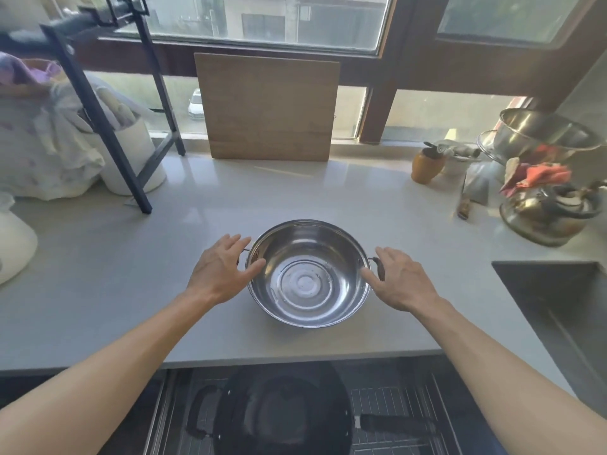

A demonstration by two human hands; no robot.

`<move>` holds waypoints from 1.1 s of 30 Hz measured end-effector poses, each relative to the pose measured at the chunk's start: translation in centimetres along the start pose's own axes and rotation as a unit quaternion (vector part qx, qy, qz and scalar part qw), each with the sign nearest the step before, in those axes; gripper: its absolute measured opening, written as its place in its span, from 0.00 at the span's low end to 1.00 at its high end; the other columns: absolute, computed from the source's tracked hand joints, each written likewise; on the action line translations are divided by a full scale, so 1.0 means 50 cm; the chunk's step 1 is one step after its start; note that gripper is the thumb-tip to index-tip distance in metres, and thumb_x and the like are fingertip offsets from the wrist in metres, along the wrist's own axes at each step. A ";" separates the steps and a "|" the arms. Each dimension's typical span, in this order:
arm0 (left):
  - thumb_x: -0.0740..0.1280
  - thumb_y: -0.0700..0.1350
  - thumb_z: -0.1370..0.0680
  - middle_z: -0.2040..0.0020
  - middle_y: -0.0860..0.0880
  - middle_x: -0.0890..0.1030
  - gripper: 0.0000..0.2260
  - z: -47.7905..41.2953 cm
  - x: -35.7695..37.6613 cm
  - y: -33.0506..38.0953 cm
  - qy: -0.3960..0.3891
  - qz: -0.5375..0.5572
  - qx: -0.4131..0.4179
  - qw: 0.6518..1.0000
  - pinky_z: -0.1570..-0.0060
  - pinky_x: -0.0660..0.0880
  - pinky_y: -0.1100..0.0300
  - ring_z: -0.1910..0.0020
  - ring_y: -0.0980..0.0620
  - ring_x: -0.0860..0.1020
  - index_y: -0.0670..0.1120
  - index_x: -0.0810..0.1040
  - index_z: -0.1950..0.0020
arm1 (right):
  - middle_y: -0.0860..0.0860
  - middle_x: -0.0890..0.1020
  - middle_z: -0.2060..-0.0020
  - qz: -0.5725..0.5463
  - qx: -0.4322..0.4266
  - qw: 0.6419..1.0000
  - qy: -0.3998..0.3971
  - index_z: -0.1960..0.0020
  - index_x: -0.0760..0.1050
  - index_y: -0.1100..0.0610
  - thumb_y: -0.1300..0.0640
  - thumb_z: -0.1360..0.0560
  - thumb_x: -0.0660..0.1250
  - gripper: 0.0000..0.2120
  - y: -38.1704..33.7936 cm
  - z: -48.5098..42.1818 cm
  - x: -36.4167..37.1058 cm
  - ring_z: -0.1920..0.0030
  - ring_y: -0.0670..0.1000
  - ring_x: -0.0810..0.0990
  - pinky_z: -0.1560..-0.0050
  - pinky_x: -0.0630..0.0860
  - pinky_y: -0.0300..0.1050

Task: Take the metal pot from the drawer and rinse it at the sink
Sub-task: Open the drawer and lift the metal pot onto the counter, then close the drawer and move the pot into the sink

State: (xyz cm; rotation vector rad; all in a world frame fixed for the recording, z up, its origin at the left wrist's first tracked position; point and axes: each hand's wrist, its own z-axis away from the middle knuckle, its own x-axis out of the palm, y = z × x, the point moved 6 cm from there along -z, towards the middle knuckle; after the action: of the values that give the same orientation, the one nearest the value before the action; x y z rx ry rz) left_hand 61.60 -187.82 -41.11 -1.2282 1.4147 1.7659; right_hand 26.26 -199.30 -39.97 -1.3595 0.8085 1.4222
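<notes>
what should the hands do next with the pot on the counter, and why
Probably close both hands on the side handles and lift. The metal pot stands on the counter, out of the open drawer. The left hand and right hand flank it with fingers open, not yet gripping. The sink lies to the right, so the pot then needs carrying that way.

My view: dark wok [282, 418] in open drawer [404, 405] blurred and cropped below, sink [558, 297] cut off right, left pot handle [244, 254] behind fingers [238, 246].
</notes>
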 end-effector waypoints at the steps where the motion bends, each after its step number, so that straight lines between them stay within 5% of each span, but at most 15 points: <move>1: 0.61 0.71 0.19 0.15 0.51 0.67 0.36 0.024 -0.020 0.010 0.004 -0.003 0.001 1.000 0.16 0.61 0.44 0.14 0.49 0.61 0.54 0.68 0.15 | 0.53 0.75 0.26 -0.004 -0.001 1.000 0.005 0.22 0.66 0.55 0.31 0.19 0.53 0.36 -0.003 0.027 -0.019 0.24 0.57 0.70 0.26 0.69 0.58; 7: 0.65 0.65 0.17 0.24 0.50 0.77 0.28 0.224 -0.150 0.106 0.067 -0.014 0.019 0.997 0.28 0.71 0.46 0.25 0.47 0.74 0.51 0.74 0.22 | 0.55 0.68 0.20 -0.034 0.005 0.999 0.036 0.19 0.63 0.58 0.34 0.18 0.54 0.37 0.003 0.224 -0.122 0.20 0.56 0.66 0.22 0.65 0.57; 19: 0.61 0.75 0.22 0.21 0.51 0.76 0.37 0.775 -0.166 0.202 0.082 0.042 -0.054 0.994 0.27 0.74 0.41 0.24 0.45 0.76 0.54 0.73 0.19 | 0.56 0.72 0.23 -0.136 -0.009 0.990 0.047 0.20 0.66 0.57 0.36 0.19 0.58 0.35 0.027 0.708 -0.117 0.24 0.58 0.72 0.27 0.69 0.59; 23: 0.65 0.76 0.25 0.30 0.54 0.83 0.36 0.922 -0.103 0.199 0.066 0.087 -0.084 0.990 0.32 0.79 0.47 0.34 0.52 0.82 0.55 0.78 0.25 | 0.55 0.79 0.28 -0.191 -0.010 0.982 0.010 0.22 0.69 0.55 0.33 0.21 0.59 0.36 0.020 0.837 -0.033 0.30 0.58 0.79 0.32 0.76 0.56; 29: 0.70 0.77 0.30 0.49 0.60 0.86 0.31 0.987 0.054 0.154 0.039 0.160 -0.129 0.978 0.41 0.83 0.51 0.52 0.62 0.85 0.58 0.83 0.37 | 0.46 0.86 0.49 -0.266 0.022 0.963 -0.047 0.35 0.78 0.51 0.35 0.23 0.65 0.25 -0.008 0.913 0.166 0.45 0.54 0.84 0.40 0.79 0.51; 33: 0.73 0.76 0.32 0.53 0.61 0.87 0.30 0.993 0.232 0.089 -0.005 0.183 -0.134 0.974 0.43 0.83 0.52 0.53 0.62 0.85 0.59 0.83 0.38 | 0.48 0.86 0.47 -0.294 0.008 0.952 -0.091 0.37 0.79 0.52 0.41 0.19 0.68 0.18 -0.019 0.925 0.378 0.44 0.51 0.83 0.41 0.76 0.47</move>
State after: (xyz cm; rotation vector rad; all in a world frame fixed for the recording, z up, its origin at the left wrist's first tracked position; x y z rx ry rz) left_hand 37.59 -143.18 -48.41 -1.1380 1.5067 2.2733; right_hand 13.69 -152.24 -51.10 -1.2904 0.2535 1.0413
